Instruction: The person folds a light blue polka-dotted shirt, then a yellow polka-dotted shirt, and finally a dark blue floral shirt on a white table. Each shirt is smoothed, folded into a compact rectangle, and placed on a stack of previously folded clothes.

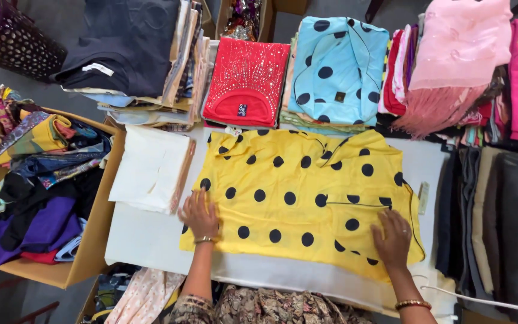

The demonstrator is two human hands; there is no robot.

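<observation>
Pressing both palms flat, fingers spread, you hold the yellow polka-dot garment (298,195) on the white table (145,240): left hand (199,214) at its 8 o'clock edge, right hand (392,237) at 4 o'clock. It lies smoothed and seemingly partly folded, at the table's centre. Finished folded stacks, a red top (246,81) and a blue dotted one (337,69), sit at 12 o'clock.

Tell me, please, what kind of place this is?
Probably a clothing shop or garment sorting room: folded clothes in stacks line the white table, both hands press a yellow black-dotted shirt, and a cardboard box holds loose fabrics.
</observation>
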